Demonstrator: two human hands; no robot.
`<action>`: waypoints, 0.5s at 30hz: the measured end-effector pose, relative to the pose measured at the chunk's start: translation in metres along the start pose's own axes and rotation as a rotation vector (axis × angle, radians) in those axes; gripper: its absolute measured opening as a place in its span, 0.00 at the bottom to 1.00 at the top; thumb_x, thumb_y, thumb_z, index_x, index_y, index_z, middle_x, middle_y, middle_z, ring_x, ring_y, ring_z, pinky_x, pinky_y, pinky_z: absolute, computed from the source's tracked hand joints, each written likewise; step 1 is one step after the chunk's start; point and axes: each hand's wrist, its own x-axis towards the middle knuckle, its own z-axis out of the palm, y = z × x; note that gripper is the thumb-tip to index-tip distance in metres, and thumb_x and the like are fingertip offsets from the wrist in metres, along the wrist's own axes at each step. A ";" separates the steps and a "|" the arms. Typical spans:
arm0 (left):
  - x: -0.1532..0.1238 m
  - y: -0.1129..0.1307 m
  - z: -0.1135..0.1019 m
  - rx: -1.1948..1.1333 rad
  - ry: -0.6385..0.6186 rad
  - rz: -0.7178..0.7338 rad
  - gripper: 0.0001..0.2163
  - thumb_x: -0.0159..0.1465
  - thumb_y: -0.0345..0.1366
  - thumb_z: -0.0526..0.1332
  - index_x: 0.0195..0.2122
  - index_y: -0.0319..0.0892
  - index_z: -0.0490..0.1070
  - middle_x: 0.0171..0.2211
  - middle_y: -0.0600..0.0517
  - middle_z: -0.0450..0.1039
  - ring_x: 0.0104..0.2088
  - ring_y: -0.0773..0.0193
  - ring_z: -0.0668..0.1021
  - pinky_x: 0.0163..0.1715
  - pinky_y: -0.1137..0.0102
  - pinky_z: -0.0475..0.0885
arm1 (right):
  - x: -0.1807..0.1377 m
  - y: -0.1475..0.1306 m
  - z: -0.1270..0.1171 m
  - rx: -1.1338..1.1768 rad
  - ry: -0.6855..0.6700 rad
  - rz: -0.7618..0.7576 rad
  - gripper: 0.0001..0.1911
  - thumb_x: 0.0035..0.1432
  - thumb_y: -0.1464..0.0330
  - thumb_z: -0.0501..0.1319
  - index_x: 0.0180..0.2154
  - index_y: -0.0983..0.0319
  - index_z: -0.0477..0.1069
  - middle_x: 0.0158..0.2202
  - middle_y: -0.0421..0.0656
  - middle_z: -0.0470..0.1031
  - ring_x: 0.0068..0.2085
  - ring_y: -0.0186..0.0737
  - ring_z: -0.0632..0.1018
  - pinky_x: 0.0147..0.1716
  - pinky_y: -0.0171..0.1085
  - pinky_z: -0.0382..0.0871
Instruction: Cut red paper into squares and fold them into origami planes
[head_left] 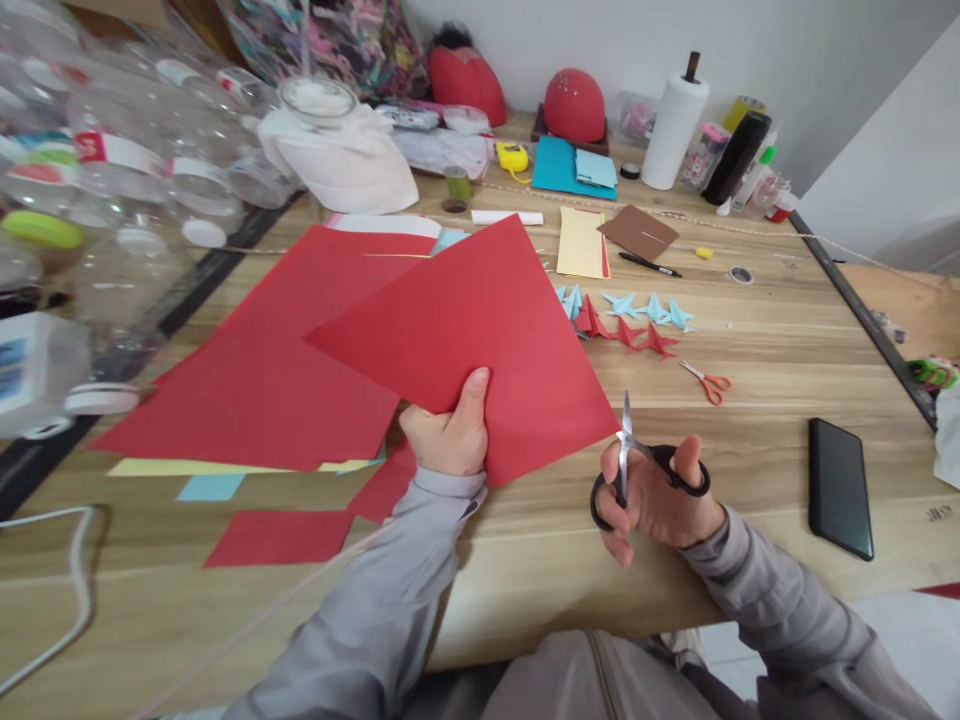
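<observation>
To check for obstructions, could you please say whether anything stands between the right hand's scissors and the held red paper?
Nothing visible does: the black-handled scissors in the right hand are right at a corner of the red paper in the left hand.

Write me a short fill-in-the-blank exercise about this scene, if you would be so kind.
1. The sheet of paper in the left hand is ____ in colour.
2. The scissors in the right hand have ____ handles.
3. For the person, the phone lies to the ____ of both hands.
4. The tape measure is ____ in colour.

Missing words: red; black; right; yellow.
</observation>
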 end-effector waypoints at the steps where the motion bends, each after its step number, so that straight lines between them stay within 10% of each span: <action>1: 0.001 0.000 0.000 -0.001 0.012 0.006 0.15 0.53 0.43 0.67 0.34 0.36 0.77 0.36 0.44 0.81 0.39 0.56 0.81 0.44 0.62 0.76 | 0.000 0.000 0.000 0.003 -0.002 -0.006 0.38 0.45 0.34 0.54 0.39 0.60 0.60 0.24 0.40 0.73 0.19 0.38 0.74 0.20 0.34 0.64; 15: 0.000 0.001 -0.003 -0.014 -0.065 0.003 0.13 0.52 0.43 0.67 0.29 0.36 0.76 0.31 0.44 0.79 0.36 0.54 0.81 0.43 0.60 0.77 | -0.002 0.003 -0.003 0.054 -0.101 0.054 0.37 0.49 0.36 0.53 0.42 0.62 0.62 0.27 0.42 0.74 0.21 0.39 0.75 0.21 0.33 0.63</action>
